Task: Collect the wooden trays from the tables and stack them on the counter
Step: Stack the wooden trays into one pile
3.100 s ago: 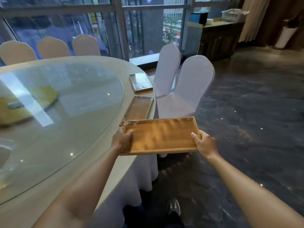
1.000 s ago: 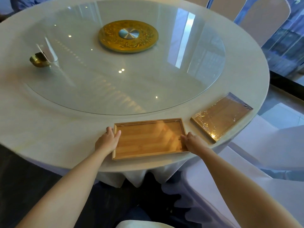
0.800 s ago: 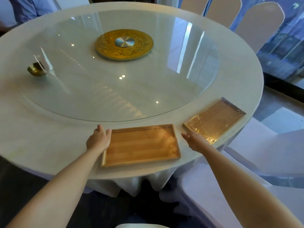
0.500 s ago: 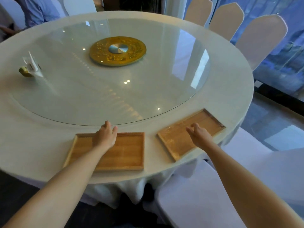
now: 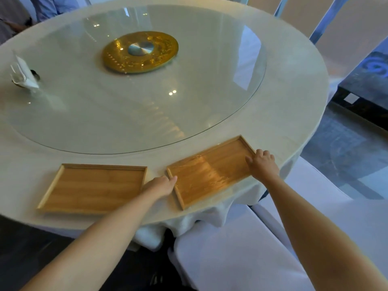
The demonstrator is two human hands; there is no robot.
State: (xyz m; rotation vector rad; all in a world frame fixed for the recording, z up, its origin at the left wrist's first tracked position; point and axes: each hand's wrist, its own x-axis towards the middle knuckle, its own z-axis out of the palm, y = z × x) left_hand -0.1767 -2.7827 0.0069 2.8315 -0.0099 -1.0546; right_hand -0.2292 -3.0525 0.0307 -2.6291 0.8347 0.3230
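Two wooden trays lie flat on the near edge of the round table [image 5: 298, 97]. The plain wooden tray [image 5: 92, 186] is on the left, with no hand on it. To its right sits the plastic-wrapped tray [image 5: 210, 171], angled toward the table edge. My left hand [image 5: 159, 186] is at this tray's near-left rim, fingers pressed against the edge. My right hand [image 5: 263, 162] curls over its far-right rim. Both hands hold the wrapped tray by its ends.
A glass turntable [image 5: 147, 114] covers the table's middle, with a golden disc [image 5: 140, 51] at its centre and a folded napkin in a holder [image 5: 24, 75] at the left. White-covered chairs [image 5: 241, 259] stand below and right. A seated person [image 5: 50, 7] is at far left.
My left hand left the plain tray and moved right to the wrapped tray's left rim. My right hand slid from the wrapped tray's middle to its right end. The view shifted left.
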